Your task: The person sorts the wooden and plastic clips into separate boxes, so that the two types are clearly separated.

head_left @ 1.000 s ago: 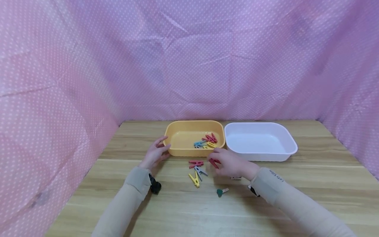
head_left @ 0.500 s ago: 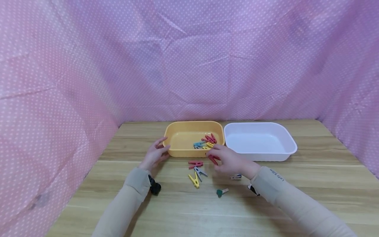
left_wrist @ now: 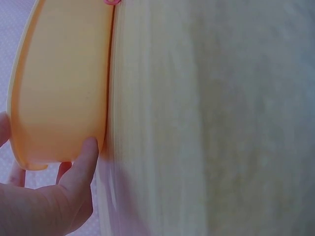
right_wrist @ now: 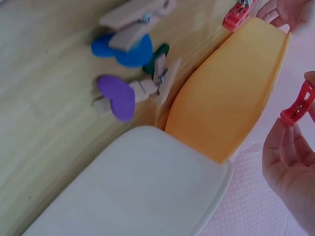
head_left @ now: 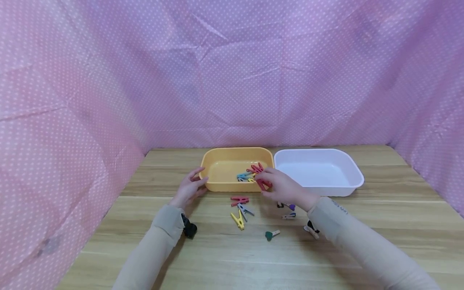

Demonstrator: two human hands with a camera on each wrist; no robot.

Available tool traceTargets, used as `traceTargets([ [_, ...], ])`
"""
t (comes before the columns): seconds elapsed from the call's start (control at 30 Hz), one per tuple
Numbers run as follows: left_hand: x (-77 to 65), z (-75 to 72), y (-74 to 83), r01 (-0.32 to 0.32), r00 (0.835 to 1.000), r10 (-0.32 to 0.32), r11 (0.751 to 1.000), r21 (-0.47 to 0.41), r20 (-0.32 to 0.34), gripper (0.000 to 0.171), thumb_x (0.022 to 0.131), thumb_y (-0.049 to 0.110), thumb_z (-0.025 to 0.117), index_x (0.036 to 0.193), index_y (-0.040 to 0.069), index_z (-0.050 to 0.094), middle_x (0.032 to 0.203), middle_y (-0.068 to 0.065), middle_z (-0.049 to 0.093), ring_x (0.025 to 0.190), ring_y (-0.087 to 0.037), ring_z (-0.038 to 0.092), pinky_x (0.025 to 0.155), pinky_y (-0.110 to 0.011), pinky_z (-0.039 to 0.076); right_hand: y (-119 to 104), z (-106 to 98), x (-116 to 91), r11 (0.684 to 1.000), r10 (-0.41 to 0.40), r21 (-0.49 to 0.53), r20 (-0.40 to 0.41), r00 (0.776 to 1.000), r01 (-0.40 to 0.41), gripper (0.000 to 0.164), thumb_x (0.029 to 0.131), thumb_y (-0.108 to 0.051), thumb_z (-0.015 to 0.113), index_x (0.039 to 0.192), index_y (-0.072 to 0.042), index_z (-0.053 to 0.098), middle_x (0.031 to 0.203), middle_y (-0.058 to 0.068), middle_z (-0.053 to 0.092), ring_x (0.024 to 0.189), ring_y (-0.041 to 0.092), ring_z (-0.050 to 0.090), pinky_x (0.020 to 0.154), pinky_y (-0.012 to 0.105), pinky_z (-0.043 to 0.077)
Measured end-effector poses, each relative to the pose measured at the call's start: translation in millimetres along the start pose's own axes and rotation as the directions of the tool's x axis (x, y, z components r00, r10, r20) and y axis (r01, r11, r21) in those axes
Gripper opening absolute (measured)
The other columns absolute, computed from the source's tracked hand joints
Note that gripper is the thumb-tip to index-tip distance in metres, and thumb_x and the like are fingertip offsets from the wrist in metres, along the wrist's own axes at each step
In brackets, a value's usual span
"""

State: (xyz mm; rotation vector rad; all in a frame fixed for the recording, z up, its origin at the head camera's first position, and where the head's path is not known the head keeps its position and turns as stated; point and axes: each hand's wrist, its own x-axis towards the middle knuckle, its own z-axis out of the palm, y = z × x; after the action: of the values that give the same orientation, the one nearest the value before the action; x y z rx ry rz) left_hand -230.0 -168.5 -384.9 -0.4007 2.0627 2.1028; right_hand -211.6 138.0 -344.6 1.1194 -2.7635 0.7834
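Red clothespin [head_left: 264, 185] higher now, pinched in right hand [head_left: 285, 187]; left hand [head_left: 189, 188] loose against tray [head_left: 232, 187]

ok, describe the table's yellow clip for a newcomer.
Find the orange tray, left of the white tray. In front of it, on the table, lie a red clip, a grey clip and the yellow clip. Yours: the only yellow of the three, farthest from that tray.

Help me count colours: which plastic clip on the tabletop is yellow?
The yellow clip, lowest of the three in the head view; the grey clip and red clip lie nearer the orange tray.
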Motion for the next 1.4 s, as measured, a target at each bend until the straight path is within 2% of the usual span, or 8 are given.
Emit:
traceTargets([
  [0.13,-1.5,0.5,0.3,0.003,1.0,-0.003,1.0,0.001,0.003,0.054,0.094,0.008,0.057,0.145,0.015,0.038,0.127,-0.014,0.038,0.104,-0.021,0.051,0.095,-0.034,0.048,3,-2,1,0.999,0.044,0.005,-0.008,0.999,-0.044,0.039,0.078,-0.009,0.075,0.116,-0.01,0.064,0.109,0.007,0.058,0.092,0.019,0.053,0.084,0.036,0.051],
  [0.4,-4.0,0.2,-0.3,0.0,1.0,0.0,1.0,0.0,0.012,0.054,0.095,0.006,0.056,0.145,0.013,0.037,0.123,-0.013,0.04,0.1,-0.018,0.053,0.09,-0.031,0.05,8,-8,7,0.999,0.043,0.011,-0.008,0.999,-0.043,0.038,0.08,-0.009,0.074,0.117,-0.008,0.063,0.109,0.008,0.058,0.094,0.02,0.053,0.087,0.04,0.051],
  [0.73,-4.9,1.0,1.4,0.008,1.0,-0.008,1.0,-0.005,0.002,0.054,0.095,0.006,0.056,0.145,0.015,0.038,0.132,-0.017,0.038,0.105,-0.021,0.052,0.099,-0.037,0.046,6,-20,26,0.996,0.086,-0.021,0.025,0.996,-0.085,0.039,0.083,-0.012,0.071,0.121,-0.005,0.062,0.116,0.012,0.057,0.103,0.026,0.056,0.093,0.044,0.049],
  [0.87,-5.7,0.9,0.4,0.012,1.0,-0.011,1.0,-0.007,0.001,0.054,0.095,0.005,0.055,0.145,0.014,0.038,0.13,-0.017,0.039,0.105,-0.021,0.053,0.096,-0.035,0.048,3,-24,34,0.994,0.101,-0.048,0.03,0.994,-0.099,0.04,0.083,-0.013,0.071,0.121,-0.006,0.061,0.118,0.013,0.057,0.104,0.027,0.057,0.093,0.043,0.05],
  [1.03,-5.5,0.7,0.3,0.013,1.0,-0.013,1.0,-0.014,-0.003,0.054,0.094,0.005,0.056,0.145,0.014,0.039,0.127,-0.015,0.04,0.102,-0.02,0.053,0.092,-0.032,0.05,3,-28,44,0.992,0.102,-0.08,0.023,0.995,-0.1,0.037,0.083,-0.013,0.072,0.118,-0.005,0.062,0.111,0.013,0.058,0.096,0.025,0.056,0.089,0.042,0.051],
  [1.4,-3.1,-0.3,1.6,0.012,1.0,-0.012,1.0,-0.013,0.003,0.055,0.094,0.005,0.056,0.145,0.013,0.038,0.129,-0.016,0.038,0.102,-0.019,0.052,0.097,-0.035,0.048,5,-28,63,0.98,0.19,-0.07,0.066,0.98,-0.185,0.037,0.085,-0.018,0.071,0.119,-0.007,0.061,0.103,0.01,0.056,0.089,0.023,0.052,0.083,0.038,0.051],
])
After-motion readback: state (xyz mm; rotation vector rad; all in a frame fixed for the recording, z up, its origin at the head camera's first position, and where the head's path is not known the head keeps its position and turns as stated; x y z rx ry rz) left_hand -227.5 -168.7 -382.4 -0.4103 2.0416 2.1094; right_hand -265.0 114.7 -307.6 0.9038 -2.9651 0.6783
